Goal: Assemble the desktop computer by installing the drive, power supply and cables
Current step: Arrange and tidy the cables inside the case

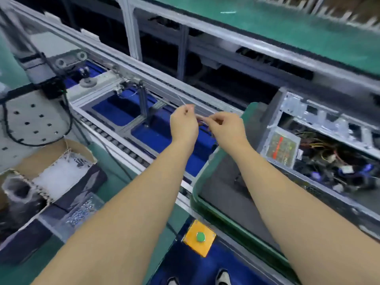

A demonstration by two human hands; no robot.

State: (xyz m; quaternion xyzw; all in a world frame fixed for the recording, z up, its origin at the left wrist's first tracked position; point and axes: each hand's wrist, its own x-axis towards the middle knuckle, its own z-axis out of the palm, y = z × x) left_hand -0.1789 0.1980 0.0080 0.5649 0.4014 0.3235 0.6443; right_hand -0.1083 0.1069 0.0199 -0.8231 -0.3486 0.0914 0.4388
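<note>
Two bare forearms are being shown from the bottom edge up to the left hand (183, 125) and the right hand (225, 128), with no sleeve being worn on either arm as far as the elbows. No glove, ring, watch or wrist strap is being worn on either hand. At the bottom edge, the toes of two shoes (223, 278) are being seen, light with darker parts, blurred.

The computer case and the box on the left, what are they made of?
The computer case looks like bare metal: silvery-grey, shiny, with punched openings. The box looks like cardboard: dull brown, with folded flaps and a thin torn-looking edge. The picture is blurry, so neither is certain.
</note>
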